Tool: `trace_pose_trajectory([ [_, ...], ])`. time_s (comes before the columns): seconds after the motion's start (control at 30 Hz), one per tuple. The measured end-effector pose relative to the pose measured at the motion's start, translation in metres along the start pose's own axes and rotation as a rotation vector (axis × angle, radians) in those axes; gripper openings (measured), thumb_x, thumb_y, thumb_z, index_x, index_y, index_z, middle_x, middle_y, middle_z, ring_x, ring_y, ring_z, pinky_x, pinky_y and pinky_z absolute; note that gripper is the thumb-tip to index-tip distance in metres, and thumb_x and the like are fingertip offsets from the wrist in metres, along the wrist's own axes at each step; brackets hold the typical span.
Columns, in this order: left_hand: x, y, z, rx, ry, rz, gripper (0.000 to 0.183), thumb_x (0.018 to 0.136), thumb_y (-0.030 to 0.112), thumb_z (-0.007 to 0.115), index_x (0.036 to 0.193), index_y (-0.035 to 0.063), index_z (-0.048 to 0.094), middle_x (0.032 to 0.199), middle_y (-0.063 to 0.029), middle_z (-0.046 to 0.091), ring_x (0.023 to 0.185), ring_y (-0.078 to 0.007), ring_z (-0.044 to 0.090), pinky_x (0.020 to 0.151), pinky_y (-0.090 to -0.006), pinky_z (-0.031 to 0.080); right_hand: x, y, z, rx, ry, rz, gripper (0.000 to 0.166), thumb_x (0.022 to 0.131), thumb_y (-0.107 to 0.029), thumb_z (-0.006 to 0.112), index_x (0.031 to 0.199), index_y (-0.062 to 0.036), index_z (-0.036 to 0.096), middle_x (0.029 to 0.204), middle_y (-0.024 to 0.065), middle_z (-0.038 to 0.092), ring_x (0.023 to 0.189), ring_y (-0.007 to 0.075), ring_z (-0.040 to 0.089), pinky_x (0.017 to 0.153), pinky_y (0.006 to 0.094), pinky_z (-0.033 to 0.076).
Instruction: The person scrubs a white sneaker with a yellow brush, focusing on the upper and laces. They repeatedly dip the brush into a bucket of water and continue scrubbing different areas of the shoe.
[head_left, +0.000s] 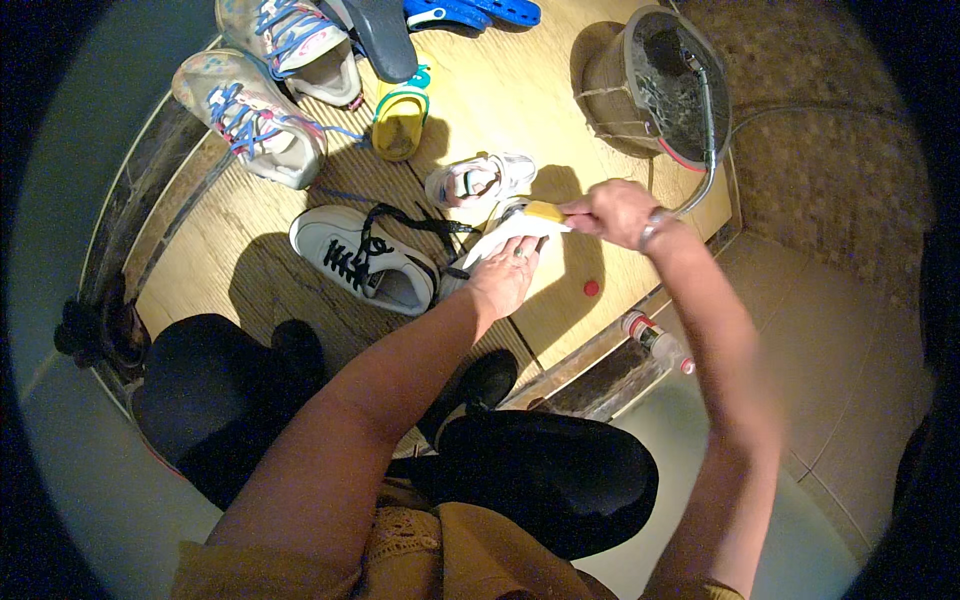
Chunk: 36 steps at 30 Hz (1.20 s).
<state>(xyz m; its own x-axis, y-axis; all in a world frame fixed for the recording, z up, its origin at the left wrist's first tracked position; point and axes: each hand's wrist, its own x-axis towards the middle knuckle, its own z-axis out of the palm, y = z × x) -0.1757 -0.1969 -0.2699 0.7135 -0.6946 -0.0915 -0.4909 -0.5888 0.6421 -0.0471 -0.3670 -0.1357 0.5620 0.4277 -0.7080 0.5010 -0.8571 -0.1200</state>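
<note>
My left hand (508, 279), with a ring on one finger, grips a white shoe (491, 244) and covers much of it. In my right hand (611, 214) is a yellow scrubbing tool (545, 211), its end against the shoe; whether it is a brush or a sponge I cannot tell. Left of the hands lies a white sneaker (341, 244) with loosened black laces. Just beyond the held shoe rests a small white sandal (517, 171).
A dark bucket (611, 97) with a shower hose (709, 112) stands at the upper right. Worn sneakers (270, 161), a yellow clog (397, 131), a grey insole (386, 41) and blue clogs (450, 13) lie farther back. A red cap (591, 288) and plastic bottle (660, 341) are at right.
</note>
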Motion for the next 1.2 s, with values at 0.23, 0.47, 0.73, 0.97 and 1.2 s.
trace_pose_trajectory([
  [0.23,0.000,0.000,0.003,-0.134,0.050,-0.008,0.038,0.082,0.010,0.046,0.116,-0.0074,0.053,0.131,-0.0215,0.046,0.121,-0.0357,0.045,0.102,-0.0395,0.042,0.047,-0.040,0.014,0.048,-0.002,-0.112,0.018,0.086,-0.033,0.061,0.093,-0.0217,0.073,0.090,0.0079,0.071,0.085,0.0286,0.067,0.073,0.0430,0.053],
  [0.47,-0.001,0.001,0.003,-0.054,0.083,0.001,0.042,0.082,0.011,0.047,0.120,-0.0076,0.050,0.132,-0.0212,0.044,0.121,-0.0341,0.045,0.103,-0.0390,0.041,0.006,0.006,0.017,0.087,0.062,-0.059,0.021,0.088,-0.035,0.059,0.103,-0.0264,0.072,0.084,0.0110,0.069,0.081,0.0316,0.066,0.073,0.0436,0.053],
  [0.73,0.001,0.003,-0.006,-0.089,-0.122,-0.093,0.052,0.084,0.010,0.047,0.133,-0.0044,0.044,0.132,-0.0174,0.042,0.122,-0.0308,0.044,0.105,-0.0385,0.038,0.042,-0.046,0.016,0.024,0.011,-0.212,0.023,0.086,-0.033,0.063,0.106,-0.0244,0.071,0.087,0.0105,0.068,0.082,0.0324,0.065,0.069,0.0439,0.051],
  [0.97,-0.003,0.000,-0.002,-0.029,0.021,-0.021,0.043,0.089,0.013,0.043,0.127,-0.0069,0.048,0.137,-0.0217,0.043,0.122,-0.0362,0.045,0.102,-0.0406,0.042,-0.003,0.002,0.014,0.067,0.132,-0.037,0.021,0.085,-0.038,0.064,0.100,-0.0267,0.073,0.084,0.0077,0.070,0.080,0.0302,0.066,0.072,0.0419,0.053],
  [1.2,-0.002,-0.009,0.033,-0.088,0.090,-0.028,0.046,0.088,0.013,0.043,0.129,-0.0063,0.045,0.140,-0.0205,0.041,0.126,-0.0332,0.043,0.105,-0.0396,0.040,0.040,-0.042,0.024,0.092,0.108,-0.088,0.020,0.085,-0.037,0.065,0.099,-0.0271,0.074,0.084,0.0046,0.071,0.080,0.0258,0.067,0.072,0.0391,0.052],
])
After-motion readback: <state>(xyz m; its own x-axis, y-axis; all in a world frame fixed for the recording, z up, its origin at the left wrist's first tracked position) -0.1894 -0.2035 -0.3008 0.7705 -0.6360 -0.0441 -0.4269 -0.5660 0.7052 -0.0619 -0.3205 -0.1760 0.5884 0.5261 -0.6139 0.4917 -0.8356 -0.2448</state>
